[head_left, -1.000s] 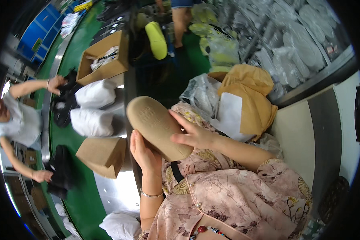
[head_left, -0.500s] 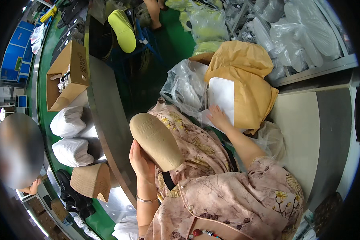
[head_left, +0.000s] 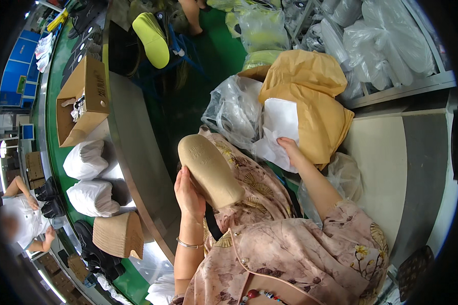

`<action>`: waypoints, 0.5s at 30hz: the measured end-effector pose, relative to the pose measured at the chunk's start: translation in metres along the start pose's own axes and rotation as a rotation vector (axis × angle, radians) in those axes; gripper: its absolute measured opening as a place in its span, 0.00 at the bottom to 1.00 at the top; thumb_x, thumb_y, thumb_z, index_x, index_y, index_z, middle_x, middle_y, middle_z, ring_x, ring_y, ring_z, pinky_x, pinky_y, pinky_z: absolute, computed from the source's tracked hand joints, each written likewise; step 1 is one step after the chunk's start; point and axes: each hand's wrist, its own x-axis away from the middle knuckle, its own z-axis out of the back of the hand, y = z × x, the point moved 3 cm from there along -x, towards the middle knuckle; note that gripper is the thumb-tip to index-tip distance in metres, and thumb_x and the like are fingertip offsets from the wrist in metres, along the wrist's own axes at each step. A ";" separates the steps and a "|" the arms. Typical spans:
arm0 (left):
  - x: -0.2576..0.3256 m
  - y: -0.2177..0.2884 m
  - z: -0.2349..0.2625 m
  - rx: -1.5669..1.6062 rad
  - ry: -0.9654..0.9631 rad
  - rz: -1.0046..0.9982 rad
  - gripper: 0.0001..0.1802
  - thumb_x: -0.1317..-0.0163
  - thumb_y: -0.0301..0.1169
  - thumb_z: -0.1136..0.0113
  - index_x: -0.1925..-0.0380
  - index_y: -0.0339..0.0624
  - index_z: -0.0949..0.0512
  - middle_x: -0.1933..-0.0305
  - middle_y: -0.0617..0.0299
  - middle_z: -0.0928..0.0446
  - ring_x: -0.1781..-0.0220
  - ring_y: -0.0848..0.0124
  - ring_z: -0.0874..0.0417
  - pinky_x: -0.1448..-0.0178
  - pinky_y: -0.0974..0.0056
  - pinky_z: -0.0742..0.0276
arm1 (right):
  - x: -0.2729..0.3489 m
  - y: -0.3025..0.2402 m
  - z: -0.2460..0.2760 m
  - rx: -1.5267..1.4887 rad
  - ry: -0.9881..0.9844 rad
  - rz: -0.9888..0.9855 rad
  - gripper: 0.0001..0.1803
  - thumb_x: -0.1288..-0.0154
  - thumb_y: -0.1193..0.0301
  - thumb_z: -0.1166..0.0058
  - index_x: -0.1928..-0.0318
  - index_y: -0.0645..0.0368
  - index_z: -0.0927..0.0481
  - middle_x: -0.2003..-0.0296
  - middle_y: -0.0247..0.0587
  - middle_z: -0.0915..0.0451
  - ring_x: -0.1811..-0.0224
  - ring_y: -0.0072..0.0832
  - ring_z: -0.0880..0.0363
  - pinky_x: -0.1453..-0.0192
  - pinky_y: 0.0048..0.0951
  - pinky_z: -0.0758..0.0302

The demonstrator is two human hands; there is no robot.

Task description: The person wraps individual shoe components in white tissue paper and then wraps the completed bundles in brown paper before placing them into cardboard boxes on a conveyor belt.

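- At the far left of the tan shoe sole, across the green conveyor belt, another person in a white top reaches toward black shoes.
- On the belt, left of the sole, lie two white bags, one above the other; an open cardboard box stands beyond them and a folded cardboard piece lies nearer.
- The left hand clasps the sole's lower left edge, fingers curled behind it and thumb along the side, holding it tilted with its underside up over the person's lap.
- A yellow-green sole sits well beyond the tan sole, up and to its left.
- Clear plastic bags lie just right of the tan sole's tip.
- The right hand, well right of the sole, rests on a sheet of white paper, fingers curled over its lower edge; whether it pinches the sheet, I cannot tell.
- The paper lies inside an open mustard-yellow bag.
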 end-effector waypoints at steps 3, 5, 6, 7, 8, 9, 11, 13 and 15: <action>-0.001 -0.005 -0.002 -0.019 0.042 0.001 0.10 0.34 0.34 0.51 0.62 0.39 0.27 0.62 0.64 0.24 0.60 0.76 0.25 0.54 0.71 0.30 | 0.050 -0.046 -0.041 -0.082 -0.062 0.085 0.13 0.37 0.68 0.50 0.56 0.62 0.23 0.60 0.32 0.23 0.57 0.20 0.27 0.52 0.22 0.32; -0.005 -0.018 0.007 -0.037 0.044 -0.035 0.09 0.34 0.35 0.50 0.64 0.40 0.27 0.64 0.65 0.24 0.61 0.77 0.26 0.55 0.72 0.30 | 0.087 -0.069 -0.075 -0.048 -0.133 0.230 0.13 0.37 0.69 0.51 0.54 0.63 0.24 0.59 0.32 0.23 0.55 0.19 0.28 0.50 0.21 0.32; -0.005 -0.023 0.009 -0.045 0.068 -0.082 0.09 0.34 0.35 0.49 0.66 0.41 0.28 0.65 0.67 0.25 0.63 0.79 0.27 0.56 0.72 0.31 | 0.108 -0.081 -0.094 0.046 -0.208 0.284 0.16 0.35 0.70 0.52 0.49 0.64 0.25 0.56 0.33 0.23 0.52 0.18 0.29 0.46 0.21 0.34; -0.002 -0.025 0.005 -0.055 0.107 -0.081 0.09 0.34 0.35 0.50 0.65 0.41 0.28 0.65 0.67 0.25 0.63 0.79 0.28 0.56 0.72 0.31 | 0.128 -0.092 -0.114 0.058 -0.248 0.358 0.18 0.34 0.72 0.55 0.45 0.64 0.28 0.53 0.33 0.25 0.50 0.19 0.30 0.43 0.22 0.35; -0.001 -0.028 0.004 -0.025 0.090 -0.081 0.09 0.34 0.35 0.50 0.64 0.41 0.28 0.64 0.67 0.25 0.62 0.78 0.27 0.56 0.71 0.31 | 0.153 -0.107 -0.138 0.170 -0.307 0.409 0.18 0.33 0.75 0.57 0.43 0.63 0.30 0.49 0.35 0.27 0.47 0.21 0.31 0.41 0.23 0.36; -0.001 -0.032 0.005 0.006 0.076 -0.084 0.08 0.34 0.34 0.50 0.63 0.41 0.28 0.64 0.66 0.25 0.61 0.76 0.26 0.55 0.70 0.30 | 0.173 -0.113 -0.158 0.339 -0.330 0.671 0.20 0.34 0.78 0.56 0.42 0.63 0.31 0.45 0.39 0.30 0.42 0.23 0.35 0.40 0.23 0.37; -0.004 -0.039 0.016 0.135 -0.005 -0.094 0.08 0.34 0.33 0.50 0.62 0.41 0.28 0.62 0.64 0.24 0.61 0.76 0.26 0.54 0.70 0.28 | 0.206 -0.117 -0.198 0.689 -0.481 0.996 0.11 0.40 0.77 0.50 0.56 0.63 0.25 0.39 0.49 0.38 0.35 0.39 0.41 0.36 0.36 0.38; 0.011 -0.023 0.011 0.170 -0.104 0.006 0.08 0.36 0.31 0.49 0.61 0.40 0.28 0.61 0.62 0.24 0.59 0.73 0.25 0.52 0.69 0.27 | 0.241 -0.123 -0.229 1.032 -0.499 1.232 0.06 0.43 0.73 0.46 0.65 0.61 0.24 0.40 0.50 0.37 0.35 0.45 0.42 0.38 0.41 0.38; 0.008 -0.041 0.037 0.430 -0.129 0.105 0.08 0.36 0.32 0.49 0.60 0.43 0.28 0.62 0.60 0.23 0.63 0.71 0.22 0.60 0.68 0.23 | 0.259 -0.108 -0.241 1.148 -0.594 1.238 0.06 0.43 0.71 0.45 0.67 0.60 0.25 0.43 0.49 0.34 0.38 0.45 0.37 0.42 0.39 0.35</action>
